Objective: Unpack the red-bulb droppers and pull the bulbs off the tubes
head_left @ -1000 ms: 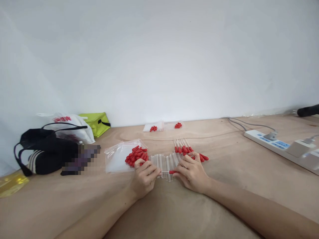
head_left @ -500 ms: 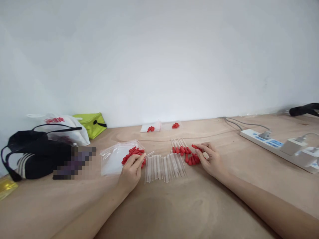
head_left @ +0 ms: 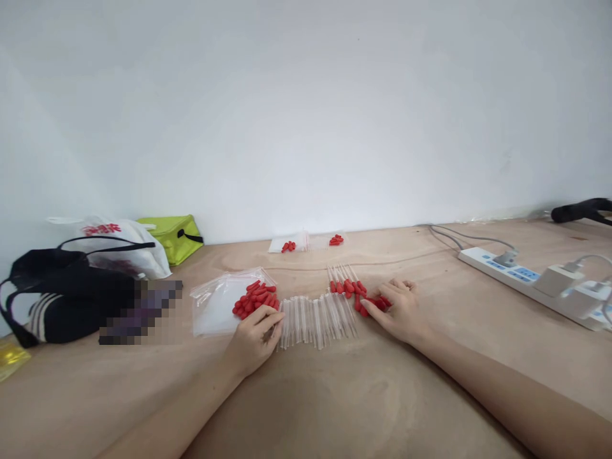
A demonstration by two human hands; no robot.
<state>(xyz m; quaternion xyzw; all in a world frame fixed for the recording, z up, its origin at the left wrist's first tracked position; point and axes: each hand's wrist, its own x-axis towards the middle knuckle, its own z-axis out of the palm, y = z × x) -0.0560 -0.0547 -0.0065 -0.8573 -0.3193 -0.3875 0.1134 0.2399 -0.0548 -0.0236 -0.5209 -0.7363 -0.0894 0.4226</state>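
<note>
My left hand [head_left: 255, 336] is closed, fingertips pinched at the left end of a row of clear dropper tubes [head_left: 313, 322]. It appears to hold the outermost tube, partly hidden by the fingers. Left of the row, a pile of red rubber bulbs [head_left: 255, 299] lies on a clear zip bag [head_left: 213, 309]. My right hand [head_left: 401, 312] is low over more red bulbs [head_left: 358, 305], thumb and fingers closed around a red bulb; the palm and fingers hide part of this group. Several droppers with red bulbs fitted [head_left: 348, 287] lie side by side behind the tubes.
Two small clear bags [head_left: 306, 242] with red bulbs lie near the wall. At the right is a power strip [head_left: 502, 268] with chargers and cables. A black bag [head_left: 76, 306], a white plastic bag [head_left: 129, 252] and a green bag [head_left: 174, 239] stand at the left.
My left hand has moved down to the left end of the tube row; the tube that stuck out of its fingers no longer shows. My right hand has lowered onto the red bulbs.
</note>
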